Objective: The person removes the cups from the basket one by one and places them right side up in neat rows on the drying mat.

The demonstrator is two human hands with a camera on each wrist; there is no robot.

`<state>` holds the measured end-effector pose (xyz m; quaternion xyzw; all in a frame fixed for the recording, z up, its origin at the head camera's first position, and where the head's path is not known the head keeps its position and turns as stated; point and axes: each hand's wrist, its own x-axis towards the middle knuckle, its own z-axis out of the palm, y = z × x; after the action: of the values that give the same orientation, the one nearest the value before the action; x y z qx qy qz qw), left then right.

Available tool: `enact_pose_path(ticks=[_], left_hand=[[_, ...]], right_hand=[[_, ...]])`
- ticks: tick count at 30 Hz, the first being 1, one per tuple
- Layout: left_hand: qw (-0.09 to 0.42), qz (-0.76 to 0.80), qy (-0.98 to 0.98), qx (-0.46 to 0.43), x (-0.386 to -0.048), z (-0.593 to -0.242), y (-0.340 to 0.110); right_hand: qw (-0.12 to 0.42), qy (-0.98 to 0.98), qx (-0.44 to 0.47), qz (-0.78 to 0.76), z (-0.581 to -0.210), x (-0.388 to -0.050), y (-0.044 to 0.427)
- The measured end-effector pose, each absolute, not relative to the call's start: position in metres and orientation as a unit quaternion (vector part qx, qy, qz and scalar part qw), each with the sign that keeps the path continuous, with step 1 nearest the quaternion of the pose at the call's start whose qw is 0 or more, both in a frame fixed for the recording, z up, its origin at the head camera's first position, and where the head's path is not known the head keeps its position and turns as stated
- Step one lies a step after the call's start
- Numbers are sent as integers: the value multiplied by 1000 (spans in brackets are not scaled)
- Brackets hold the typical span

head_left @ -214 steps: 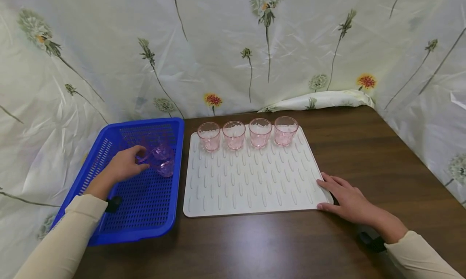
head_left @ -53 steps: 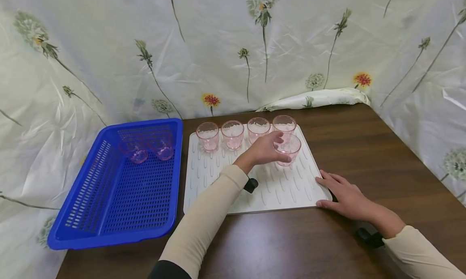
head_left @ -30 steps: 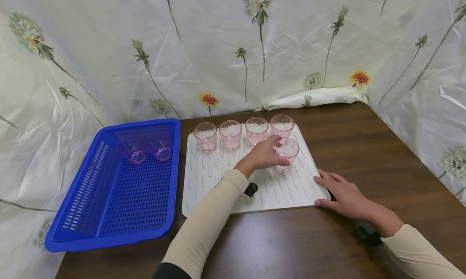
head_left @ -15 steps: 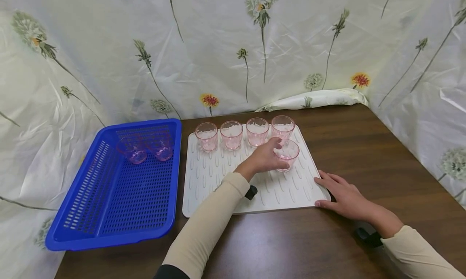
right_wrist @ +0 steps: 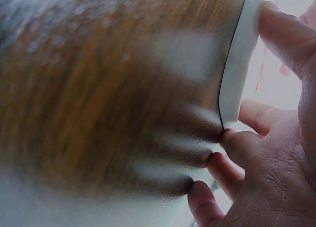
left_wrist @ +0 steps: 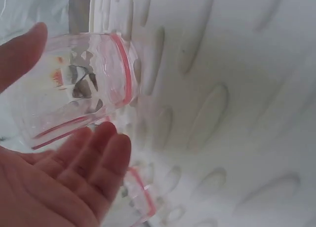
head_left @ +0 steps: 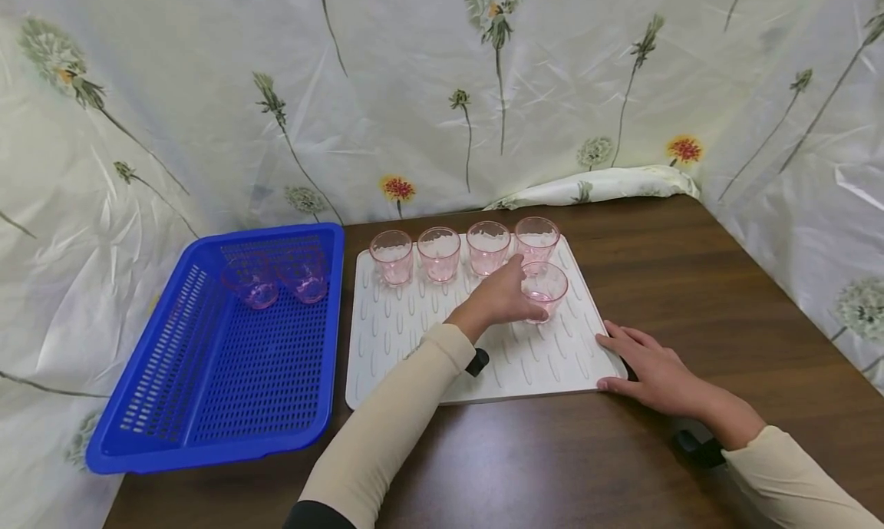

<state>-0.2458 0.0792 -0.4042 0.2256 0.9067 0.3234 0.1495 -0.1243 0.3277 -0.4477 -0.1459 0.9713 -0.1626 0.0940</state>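
Note:
A pink-tinted glass (head_left: pixel 544 292) stands upright on the white ridged mat (head_left: pixel 428 360), in front of the back row's rightmost glass (head_left: pixel 536 239). My left hand (head_left: pixel 499 295) is around this front glass's left side. In the left wrist view, its thumb (left_wrist: pixel 24 54) and straight fingers (left_wrist: pixel 98 163) spread to either side of the glass (left_wrist: pixel 79 84), with gaps showing. My right hand (head_left: pixel 652 371) rests at the mat's right front corner; in the right wrist view its fingertips (right_wrist: pixel 201 195) touch the table and the thumb (right_wrist: pixel 284 32) lies on the mat's edge.
Two pink glasses (head_left: pixel 257 285) lie tilted at the back of a blue perforated basket (head_left: pixel 103 460) on the left. Several glasses (head_left: pixel 391 259) stand in a row along the mat's back edge. A floral sheet (head_left: pixel 387 91) hangs behind the brown table (head_left: pixel 483 467).
My left hand took a glass from the basket and set it on the mat in front of the row. In the last half second its fingers have spread off the glass. The right hand stays put.

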Motion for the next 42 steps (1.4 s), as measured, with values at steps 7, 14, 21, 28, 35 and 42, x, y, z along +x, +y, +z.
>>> enact_pose_path(ticks=[7,14,21,28,35,42], left_hand=[[106,198,945,236,-231,-365,60],[85,150,946,274,-218,-330,28],[97,136,944,286,-210,-331,13],[90,138,939,303,-208,-333,-2],[59,146,937,312,-211,-325,-31],[-53,135,923,357,-216,-318,-86]], right_hand=[[90,973,-142,-156,-445,-125,327],[89,974,-143,-151,-444,-128,329],[94,974,-140,-151,-447,-127,331],[97,973,-141,-153,-451,-127,330],[92,973,-146,-154,-450,-127,328],[88,973,-149,-153,-449,-127,327]])
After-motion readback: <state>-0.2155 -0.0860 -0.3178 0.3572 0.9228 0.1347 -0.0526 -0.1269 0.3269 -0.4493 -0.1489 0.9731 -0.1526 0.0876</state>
